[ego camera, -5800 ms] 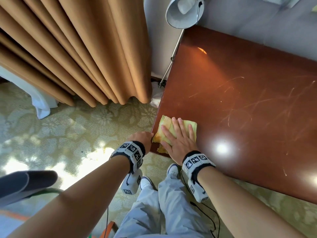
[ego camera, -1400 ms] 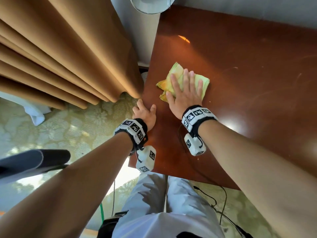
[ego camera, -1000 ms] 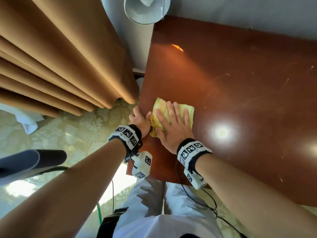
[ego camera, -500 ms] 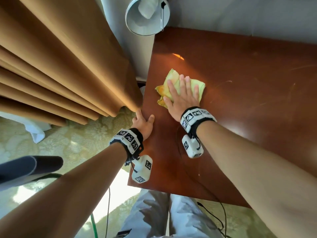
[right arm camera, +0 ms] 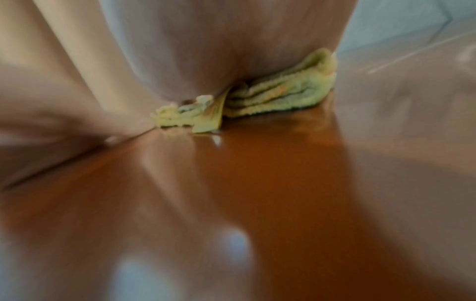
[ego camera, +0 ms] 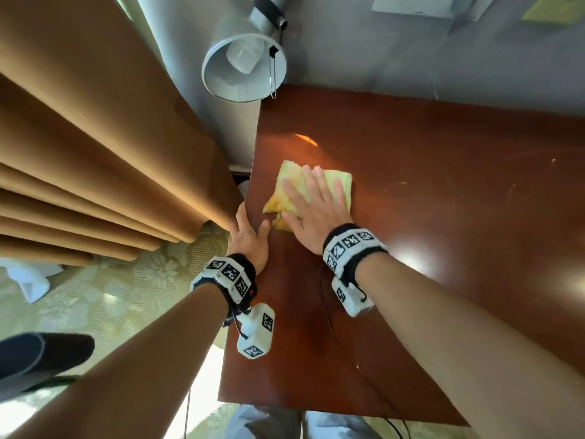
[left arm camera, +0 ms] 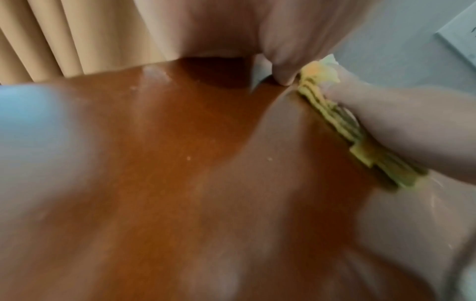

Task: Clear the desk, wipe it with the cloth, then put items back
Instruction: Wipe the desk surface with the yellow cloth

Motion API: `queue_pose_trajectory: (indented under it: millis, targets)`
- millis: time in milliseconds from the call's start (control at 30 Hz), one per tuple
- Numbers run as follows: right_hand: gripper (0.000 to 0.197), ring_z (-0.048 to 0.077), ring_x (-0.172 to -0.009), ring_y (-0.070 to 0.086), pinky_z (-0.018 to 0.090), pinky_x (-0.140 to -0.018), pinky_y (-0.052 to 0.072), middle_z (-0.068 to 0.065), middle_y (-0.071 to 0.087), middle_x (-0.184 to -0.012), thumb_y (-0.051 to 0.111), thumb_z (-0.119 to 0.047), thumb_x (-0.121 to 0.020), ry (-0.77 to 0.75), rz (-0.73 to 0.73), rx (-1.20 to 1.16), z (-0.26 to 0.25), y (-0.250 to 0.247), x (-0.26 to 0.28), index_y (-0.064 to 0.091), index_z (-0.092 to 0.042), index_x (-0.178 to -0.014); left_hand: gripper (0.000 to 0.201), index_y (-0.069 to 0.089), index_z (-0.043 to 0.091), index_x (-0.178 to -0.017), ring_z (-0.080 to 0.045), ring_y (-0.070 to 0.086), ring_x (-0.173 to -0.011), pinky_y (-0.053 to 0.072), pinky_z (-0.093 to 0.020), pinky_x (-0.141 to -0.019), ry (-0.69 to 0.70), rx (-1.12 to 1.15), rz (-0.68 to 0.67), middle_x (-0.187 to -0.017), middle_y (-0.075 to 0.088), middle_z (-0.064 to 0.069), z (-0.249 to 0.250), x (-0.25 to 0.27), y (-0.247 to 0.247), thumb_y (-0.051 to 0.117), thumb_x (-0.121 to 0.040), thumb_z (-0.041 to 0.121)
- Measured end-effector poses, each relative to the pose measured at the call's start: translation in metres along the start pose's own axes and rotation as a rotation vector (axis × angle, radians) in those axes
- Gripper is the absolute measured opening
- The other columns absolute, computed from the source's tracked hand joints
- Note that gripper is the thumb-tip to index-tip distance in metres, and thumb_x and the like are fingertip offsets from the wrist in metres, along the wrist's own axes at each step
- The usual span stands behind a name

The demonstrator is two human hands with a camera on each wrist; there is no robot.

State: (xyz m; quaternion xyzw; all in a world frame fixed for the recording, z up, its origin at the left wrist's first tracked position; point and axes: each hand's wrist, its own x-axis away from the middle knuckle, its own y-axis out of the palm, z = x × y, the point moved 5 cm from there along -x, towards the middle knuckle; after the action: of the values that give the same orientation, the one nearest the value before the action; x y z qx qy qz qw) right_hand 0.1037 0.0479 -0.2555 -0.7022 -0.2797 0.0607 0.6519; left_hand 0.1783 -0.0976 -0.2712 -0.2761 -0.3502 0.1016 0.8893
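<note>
Beside curtain [ego camera: 95, 160]: glossy desk [ego camera: 443, 217]; lamp [ego camera: 243, 66] overhead

Yellow-green cloth [ego camera: 338, 182] on reddish-brown desk [ego camera: 443, 201]; tan curtain [ego camera: 95, 137], floral carpet [ego camera: 126, 296].

Looks like a hotel room or a bedroom. Heavy tan pleated curtains [ego camera: 95, 147] are hanging at frame left over floral patterned carpet [ego camera: 120, 296]; a metal-shaded lamp [ego camera: 243, 68] is leaning over the polished reddish tabletop [ego camera: 443, 201] set against a grey wall [ego camera: 395, 49].
</note>
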Motion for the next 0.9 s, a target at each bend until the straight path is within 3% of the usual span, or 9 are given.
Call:
queue_pose_trajectory:
  millis: [133,267,400,567,767,900]
  targets:
    - [0.064,0.030,-0.153,-0.005,0.057,-0.120,0.000,0.010,-0.002,-0.167,0.024,-0.057,-0.100,0.086,0.037,0.035,0.015,-0.016,-0.055,0.011,-0.036,-0.158,0.066,0.005,0.032,-0.156,-0.041,0.041,-0.130,0.032,-0.047,-0.112,0.005,-0.009,-0.007,-0.149,0.030,-0.020,-0.003,-0.001,0.001,0.042,-0.102,0.042]
    - [0.064,0.033,-0.152,-0.001,0.059,-0.119,0.003,0.012,0.002,-0.167,0.024,-0.057,-0.101,0.077,0.050,0.069,0.018,-0.023,-0.065,0.012,-0.033,-0.159,0.068,0.000,0.033,-0.157,-0.042,0.041,-0.131,0.033,-0.046,-0.112,-0.004,-0.032,-0.020,-0.148,0.030,-0.022,-0.001,0.000,0.001,0.040,-0.103,0.044]
    - [0.065,0.032,-0.153,-0.005,0.058,-0.120,0.001,0.012,-0.003,-0.167,0.023,-0.057,-0.101,0.105,0.037,0.032,0.012,-0.020,-0.052,0.008,-0.032,-0.159,0.068,-0.001,0.035,-0.157,-0.042,0.042,-0.130,0.034,-0.048,-0.111,-0.019,-0.048,-0.020,-0.147,0.031,-0.021,0.002,0.001,0.001,0.040,-0.103,0.044]
    - [0.067,0.032,-0.153,-0.005,0.058,-0.121,0.002,0.013,-0.003,-0.167,0.026,-0.056,-0.099,0.071,0.058,0.013,-0.001,0.002,0.012,0.006,-0.032,-0.159,0.074,0.000,0.035,-0.157,-0.041,0.037,-0.135,0.031,-0.050,-0.112,-0.053,-0.088,-0.005,-0.149,0.030,-0.021,0.005,-0.002,-0.002,0.045,-0.100,0.047]
    - [0.065,0.028,-0.153,-0.011,0.055,-0.121,-0.003,0.009,-0.007,-0.167,0.020,-0.058,-0.100,0.059,0.023,-0.021,0.008,0.008,0.024,0.001,-0.037,-0.158,0.078,0.002,0.034,-0.157,-0.031,0.003,-0.150,0.017,-0.050,-0.118,0.233,-0.391,0.080,-0.163,0.001,-0.011,0.051,-0.008,0.002,0.048,-0.095,0.025]
    - [0.063,0.027,-0.153,-0.009,0.054,-0.121,-0.004,0.008,-0.006,-0.167,0.020,-0.058,-0.100,0.052,0.022,-0.026,0.030,-0.002,0.003,0.006,-0.039,-0.158,0.065,0.007,0.030,-0.157,-0.031,-0.011,-0.151,0.006,-0.053,-0.121,0.355,-0.639,0.119,-0.164,-0.007,-0.012,0.078,-0.014,0.019,0.036,-0.099,0.031]
